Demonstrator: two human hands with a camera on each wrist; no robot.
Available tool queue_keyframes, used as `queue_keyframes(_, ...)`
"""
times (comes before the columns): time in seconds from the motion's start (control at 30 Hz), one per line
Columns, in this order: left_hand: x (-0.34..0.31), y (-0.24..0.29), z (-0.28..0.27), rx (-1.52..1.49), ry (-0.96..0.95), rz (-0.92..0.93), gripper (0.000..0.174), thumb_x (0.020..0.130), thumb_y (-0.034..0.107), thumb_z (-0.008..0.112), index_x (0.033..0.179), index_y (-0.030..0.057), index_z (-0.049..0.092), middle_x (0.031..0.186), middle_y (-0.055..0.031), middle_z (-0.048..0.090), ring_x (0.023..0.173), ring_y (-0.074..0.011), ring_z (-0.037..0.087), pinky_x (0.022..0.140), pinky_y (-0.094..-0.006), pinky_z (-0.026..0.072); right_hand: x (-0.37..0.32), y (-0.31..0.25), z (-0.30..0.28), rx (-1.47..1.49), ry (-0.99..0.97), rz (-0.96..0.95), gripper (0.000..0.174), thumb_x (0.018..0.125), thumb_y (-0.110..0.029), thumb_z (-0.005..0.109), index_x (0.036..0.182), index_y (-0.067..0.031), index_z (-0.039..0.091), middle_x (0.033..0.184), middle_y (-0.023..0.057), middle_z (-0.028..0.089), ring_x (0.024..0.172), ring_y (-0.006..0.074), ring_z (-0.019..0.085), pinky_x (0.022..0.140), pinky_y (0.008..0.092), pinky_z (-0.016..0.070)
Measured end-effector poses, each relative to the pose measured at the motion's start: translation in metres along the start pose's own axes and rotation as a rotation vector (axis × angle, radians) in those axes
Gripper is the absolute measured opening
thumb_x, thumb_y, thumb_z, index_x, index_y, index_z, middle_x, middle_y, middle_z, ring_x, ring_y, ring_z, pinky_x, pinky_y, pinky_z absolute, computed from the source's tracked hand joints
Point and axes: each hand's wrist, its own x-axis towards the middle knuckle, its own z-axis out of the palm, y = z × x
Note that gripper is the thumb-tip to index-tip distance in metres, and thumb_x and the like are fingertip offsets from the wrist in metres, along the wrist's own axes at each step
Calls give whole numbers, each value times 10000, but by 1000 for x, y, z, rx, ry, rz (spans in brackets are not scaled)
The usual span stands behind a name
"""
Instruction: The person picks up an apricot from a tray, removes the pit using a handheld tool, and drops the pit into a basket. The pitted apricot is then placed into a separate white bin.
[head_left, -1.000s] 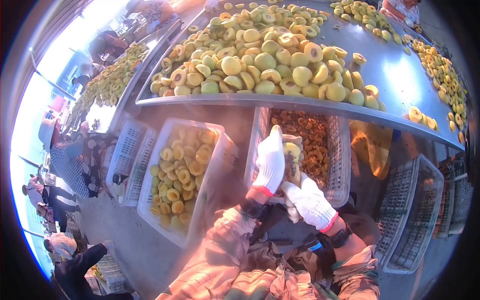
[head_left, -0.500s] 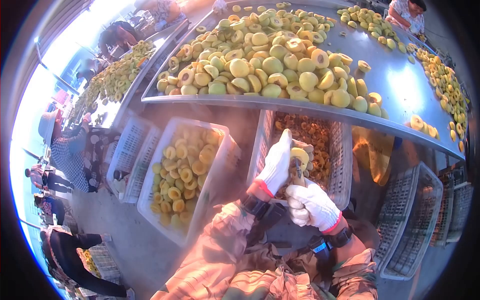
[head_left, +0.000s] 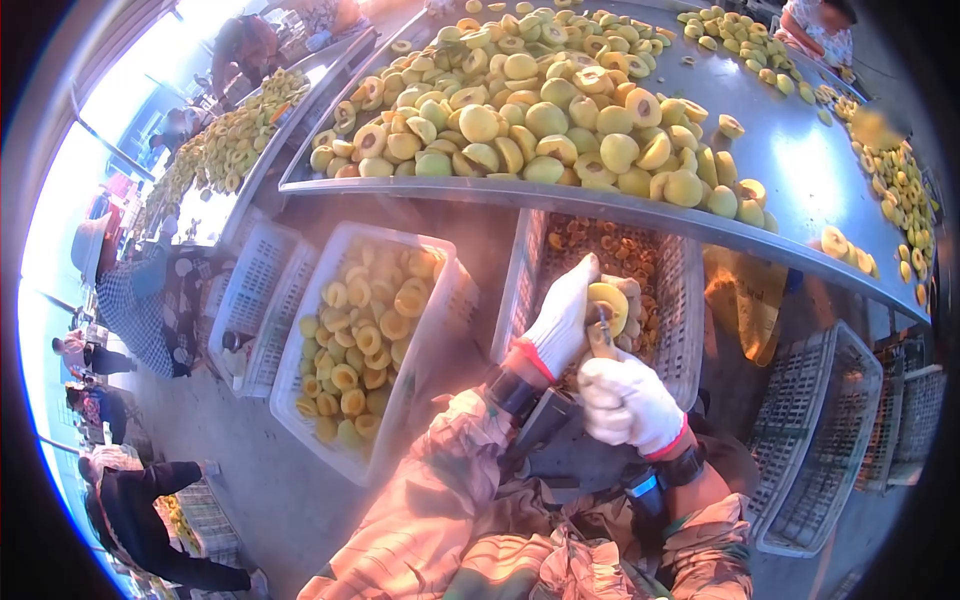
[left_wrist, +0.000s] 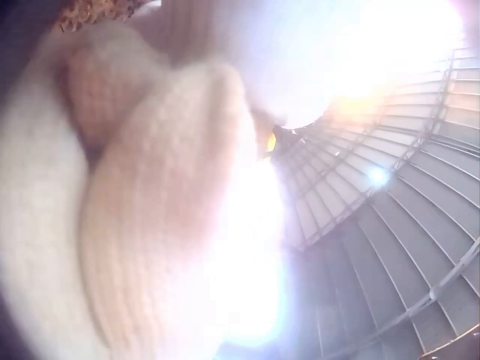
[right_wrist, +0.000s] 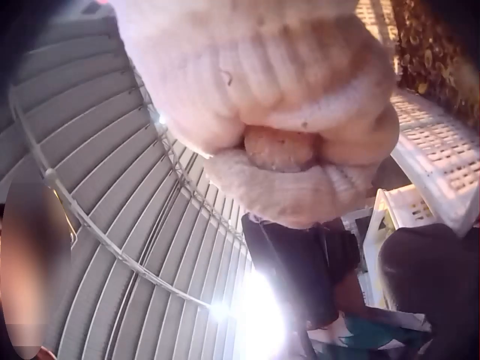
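Note:
My gloved left hand [head_left: 560, 312] holds a yellow peach half [head_left: 607, 306], its cut face turned up, over a crate of brown scraps. In my gloved right hand [head_left: 628, 402] is a pitting tool [head_left: 602, 340] with a light brown handle; its metal tip meets the middle of the cut face. The right wrist view shows the right hand's fingers [right_wrist: 300, 82] curled round the handle, whose rounded end [right_wrist: 281, 148] pokes out of the fist. Bent glove fingers [left_wrist: 165, 202] fill the left wrist view, and the fruit is hidden there.
The scrap crate [head_left: 680, 330] stands below the edge of a metal table [head_left: 780, 140] heaped with peach halves [head_left: 520, 120]. On the left is a white crate [head_left: 300, 400] of peach halves. Nested crates [head_left: 820, 440] stand at right. Several people work around other tables.
Both hands have shifted slightly right. The peach half's cut face has come into fuller view, and the right hand has closed more tightly around the tool's handle.

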Motion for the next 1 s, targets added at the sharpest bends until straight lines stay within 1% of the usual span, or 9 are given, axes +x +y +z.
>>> queue_keyframes(0.2,-6,22,-34,740,570,498,635,1001,519,378,884,-15,701,767,-114,692,634,-193,638,627,-307,530,-3,-1,5,164,-298,22,159,1003,-178,512,923,-48,558,554,-52,373,322,67,296,307,246,266)
queue_keyframes(0.23,-20,32,-45,546,590,353,574,1003,486,383,940,12,701,788,-119,689,657,-197,642,657,-304,527,-4,-6,7,135,-266,10,161,1001,-179,515,907,-53,551,555,-52,370,332,66,299,318,246,269)
queue_keyframes(0.3,-42,36,-112,854,824,701,454,1014,391,409,1055,13,657,839,-110,672,774,-204,651,661,-336,524,-5,-10,1,100,-110,-13,165,998,-180,519,886,-61,541,558,-52,363,351,63,304,339,245,273)
queue_keyframes(0.37,-91,52,-192,1487,960,672,396,989,371,459,1139,41,618,935,-159,659,875,-287,645,740,-396,512,-2,-9,-10,76,140,-23,165,996,-179,521,875,-66,535,562,-51,357,371,59,309,359,245,275)
queue_keyframes(0.4,-121,68,-194,1861,1102,325,376,964,360,495,1160,60,609,1044,-183,650,979,-321,628,819,-419,496,-2,-8,-17,77,149,-14,154,990,-179,528,880,-72,540,569,-52,357,392,61,316,383,249,272)
queue_keyframes(0.47,-146,82,-190,1810,1441,-30,543,929,496,541,1244,54,570,1050,-219,638,1019,-351,619,885,-446,486,2,-6,-16,83,163,40,153,986,-178,530,872,-75,534,573,-53,365,389,65,310,382,252,267)
queue_keyframes(0.63,-54,162,-115,1682,985,904,634,889,481,609,1337,40,529,1325,-179,577,1224,-348,541,1047,-395,415,10,-4,-1,-61,201,66,185,970,-141,535,806,-137,449,603,-34,390,407,72,339,391,246,265)
queue_keyframes(0.87,79,222,-56,1616,936,608,723,768,520,694,1272,24,543,1195,-245,623,1108,-392,602,956,-455,463,-1,-18,-13,-91,302,-47,156,965,-154,547,842,-102,465,605,0,428,415,112,400,413,288,346)
queue_keyframes(1.0,43,206,-69,1172,749,934,650,829,360,706,1342,22,495,1270,-144,599,1102,-328,618,930,-419,496,-4,-22,-6,-155,319,-114,116,950,-144,565,892,-83,484,597,16,445,413,133,424,409,298,372)
